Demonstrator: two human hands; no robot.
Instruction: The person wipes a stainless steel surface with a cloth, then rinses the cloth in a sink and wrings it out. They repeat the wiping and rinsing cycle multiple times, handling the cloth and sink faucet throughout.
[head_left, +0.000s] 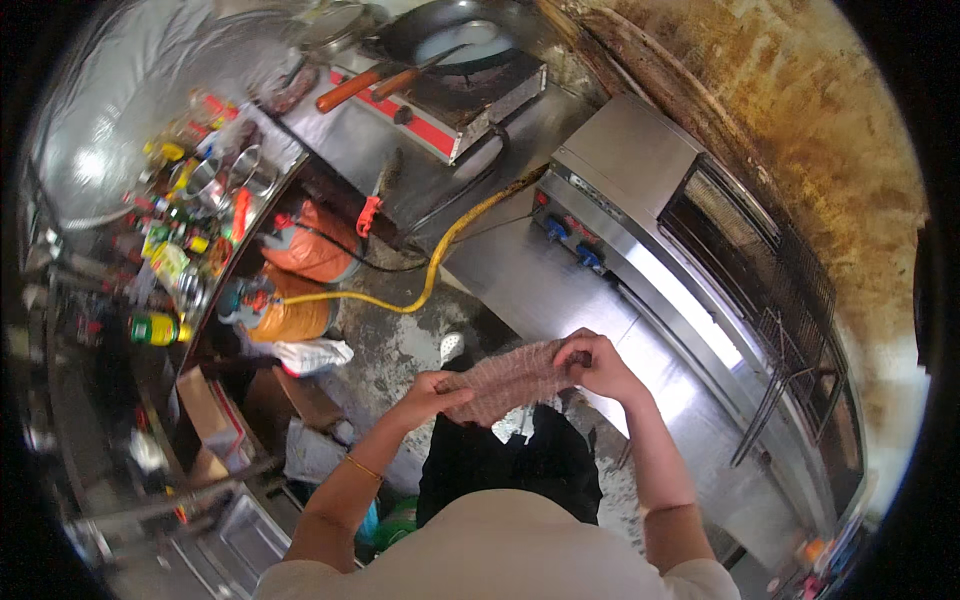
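A brownish-pink cloth (514, 381) with a light line pattern is stretched between my two hands, in front of my body and above the floor. My left hand (433, 399) pinches its left end, the thumb lying on top. At the other end, my right hand (596, 367) grips the cloth with bent fingers, near the edge of the stainless steel counter (517, 277). Part of the cloth's right end is hidden by those fingers.
A steel gas grill (630, 165) with blue knobs stands right. Ahead, a wok (450, 37) sits on a gas stove (420, 112). A yellow hose (431, 277) runs from an orange gas cylinder (296, 307). Bottles (161, 328) crowd the left table; cardboard boxes (210, 412) lie below.
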